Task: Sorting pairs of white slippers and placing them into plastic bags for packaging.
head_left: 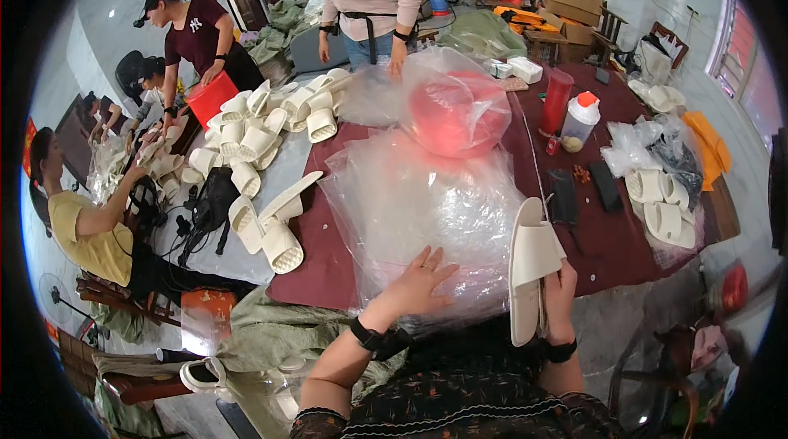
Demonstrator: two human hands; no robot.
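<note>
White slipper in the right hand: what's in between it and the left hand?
In the head view, shiny clear plastic lies between the left hand and the white slipper in the right hand.

Head-worn fisheye; looks down and forward across worktop [328,275]; hands [417,285] close, lower centre; walls [111,20] farther off, bending toward rim.

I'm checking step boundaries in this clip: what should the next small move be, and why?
Probably, the left hand should pinch up the top layer of the clear plastic bags: its fingers are spread over their near part, with nothing in its grasp, while the right hand already holds at least one cream slide slipper beside them.
</note>
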